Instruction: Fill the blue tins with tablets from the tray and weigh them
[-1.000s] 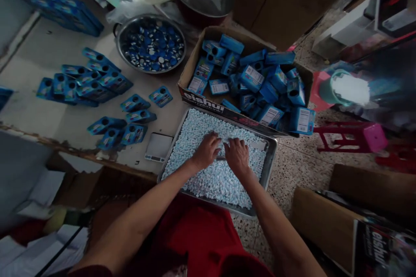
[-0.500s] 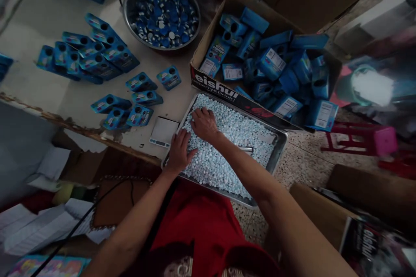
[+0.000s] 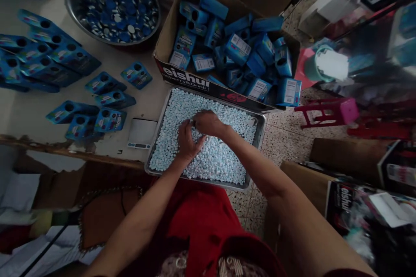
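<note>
A metal tray (image 3: 155, 168) heaped with small pale blue and white pellets (image 3: 221, 160) lies partly on the table's edge in front of me. Both hands are over the pellets near the tray's middle, touching each other. My left hand (image 3: 186, 143) has its fingers curled and pressed together, tips against the right hand. My right hand (image 3: 209, 123) is closed like a loose fist, knuckles up. What lies inside either hand is hidden. Red cloth (image 3: 201, 225) covers my lap below the tray.
Behind the tray stands a cardboard box (image 3: 163, 37) of blue cartons. A metal bowl (image 3: 69, 2) of blue caps and several flat blue cartons (image 3: 68, 58) lie on the table to the left, with a small scale (image 3: 142, 133). A pink stool (image 3: 328, 112) and cardboard boxes (image 3: 338, 156) stand at the right.
My left hand left the tray's near left rim and came to the middle. My right hand drew back from the far left corner to meet it. The camera view shifted right.
</note>
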Action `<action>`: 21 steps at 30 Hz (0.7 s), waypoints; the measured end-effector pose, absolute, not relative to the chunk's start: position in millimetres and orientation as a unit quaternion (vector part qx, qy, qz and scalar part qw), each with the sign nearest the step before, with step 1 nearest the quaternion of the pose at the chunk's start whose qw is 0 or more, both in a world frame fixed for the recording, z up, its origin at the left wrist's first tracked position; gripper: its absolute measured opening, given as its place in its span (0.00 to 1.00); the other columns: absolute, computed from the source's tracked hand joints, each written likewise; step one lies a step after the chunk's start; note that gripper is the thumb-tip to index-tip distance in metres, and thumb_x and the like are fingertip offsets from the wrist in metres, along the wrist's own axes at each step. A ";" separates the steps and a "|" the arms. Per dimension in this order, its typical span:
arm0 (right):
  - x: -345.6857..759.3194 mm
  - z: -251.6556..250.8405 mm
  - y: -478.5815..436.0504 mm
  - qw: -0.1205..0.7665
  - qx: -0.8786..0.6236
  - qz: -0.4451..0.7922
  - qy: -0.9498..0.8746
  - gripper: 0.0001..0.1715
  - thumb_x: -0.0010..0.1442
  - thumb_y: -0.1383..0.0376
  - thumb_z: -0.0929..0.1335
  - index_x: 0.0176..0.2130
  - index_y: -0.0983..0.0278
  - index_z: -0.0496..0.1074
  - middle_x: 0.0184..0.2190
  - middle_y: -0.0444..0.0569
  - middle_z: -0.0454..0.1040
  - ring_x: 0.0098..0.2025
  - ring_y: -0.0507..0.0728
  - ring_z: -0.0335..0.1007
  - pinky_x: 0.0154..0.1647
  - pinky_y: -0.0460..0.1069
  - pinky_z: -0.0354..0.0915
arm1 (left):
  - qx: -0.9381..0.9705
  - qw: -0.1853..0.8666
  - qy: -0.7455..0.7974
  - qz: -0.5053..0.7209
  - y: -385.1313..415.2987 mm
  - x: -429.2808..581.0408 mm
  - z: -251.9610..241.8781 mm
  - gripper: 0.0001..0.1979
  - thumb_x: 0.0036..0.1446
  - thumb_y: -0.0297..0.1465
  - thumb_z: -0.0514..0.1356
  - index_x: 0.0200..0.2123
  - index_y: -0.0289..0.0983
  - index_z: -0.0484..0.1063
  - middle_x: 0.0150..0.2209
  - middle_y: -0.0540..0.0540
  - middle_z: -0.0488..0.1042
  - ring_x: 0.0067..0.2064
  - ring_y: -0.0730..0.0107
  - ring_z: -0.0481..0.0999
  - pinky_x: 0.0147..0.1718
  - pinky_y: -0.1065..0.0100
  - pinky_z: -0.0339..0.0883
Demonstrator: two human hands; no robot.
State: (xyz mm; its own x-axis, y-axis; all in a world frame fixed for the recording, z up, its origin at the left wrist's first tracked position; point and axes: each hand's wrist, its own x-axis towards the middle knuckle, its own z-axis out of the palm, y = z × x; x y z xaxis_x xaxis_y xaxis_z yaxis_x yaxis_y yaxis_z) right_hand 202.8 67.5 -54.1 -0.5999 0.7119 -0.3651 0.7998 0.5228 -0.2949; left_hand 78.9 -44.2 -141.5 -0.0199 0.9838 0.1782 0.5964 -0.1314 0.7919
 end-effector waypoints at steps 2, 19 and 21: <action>234.7 -42.1 62.5 0.075 0.432 -0.235 0.868 0.19 0.73 0.60 0.62 0.48 0.63 0.80 0.48 0.51 0.81 0.52 0.59 0.72 0.57 0.52 0.63 | 0.649 0.267 0.599 0.387 -35.6 95.6 -139.7 0.36 0.63 0.51 0.58 0.64 0.33 0.57 0.64 0.27 0.62 0.67 0.46 0.61 0.66 0.45 0.57; 393.3 -72.2 -24.4 0.117 0.599 -0.192 0.768 0.10 0.63 0.65 0.71 0.45 0.61 0.79 0.49 0.56 0.72 0.53 0.65 0.63 0.50 0.56 0.59 | 0.917 0.382 0.053 0.102 -83.6 55.5 -98.3 0.17 0.60 0.30 0.61 0.51 0.51 0.76 0.65 0.45 0.69 0.70 0.54 0.64 0.72 0.38 0.33; 391.3 -71.5 -16.2 0.108 0.600 -0.186 0.771 0.10 0.60 0.66 0.72 0.43 0.62 0.78 0.49 0.56 0.74 0.53 0.66 0.64 0.50 0.56 0.58 | 0.922 0.368 0.015 0.120 -72.0 59.6 -107.0 0.16 0.59 0.31 0.62 0.50 0.51 0.77 0.66 0.45 0.68 0.71 0.52 0.61 0.71 0.35 0.33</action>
State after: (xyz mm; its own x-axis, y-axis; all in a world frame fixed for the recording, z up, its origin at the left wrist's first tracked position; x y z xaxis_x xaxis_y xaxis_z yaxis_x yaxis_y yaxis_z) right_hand 391.3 -16.2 -71.5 -0.2568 0.8842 -0.3902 0.9648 0.2109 -0.1570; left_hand 59.6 -72.0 -107.0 0.9707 0.1155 0.2108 -0.0615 -0.7285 0.6823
